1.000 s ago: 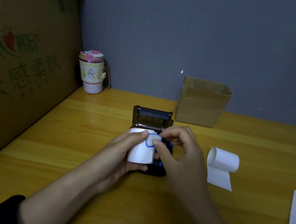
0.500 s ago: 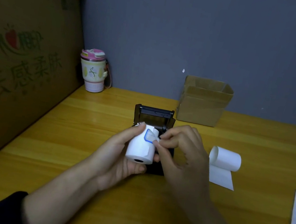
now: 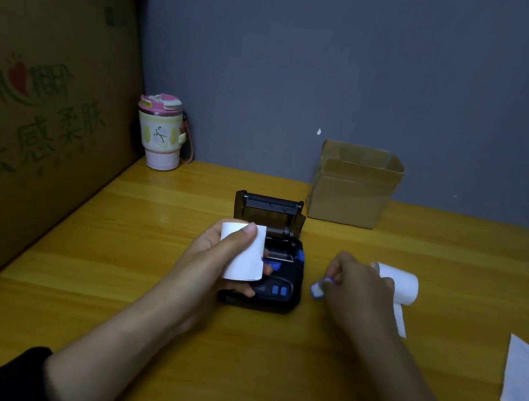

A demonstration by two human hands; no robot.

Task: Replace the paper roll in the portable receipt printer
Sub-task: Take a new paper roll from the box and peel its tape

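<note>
The left hand (image 3: 212, 261) is wrapped around a white paper roll (image 3: 243, 252), thumb laid across its top and fingers curled beneath, holding it just above the left front of the black receipt printer (image 3: 274, 271) — the roll and fingers cover that side of the casing. The printer sits on the yellow wooden table (image 3: 136, 301) with its lid (image 3: 268, 209) tilted up at the back; the paper bay under it is dark and its inside cannot be made out. The right hand (image 3: 358, 286) hangs to the right of the printer, fingertips pinched together on a small blue-edged sticker (image 3: 317, 290) whose print is too small to read. Behind that hand lies a second paper roll (image 3: 398, 287), partly hidden by the knuckles, its loose tail (image 3: 399, 320) trailing toward the viewer. A paper slip (image 3: 527, 380) is cut off by the right edge. Farther back stand an open cardboard box (image 3: 355, 187) and a pink-lidded tumbler (image 3: 160, 133).
</note>
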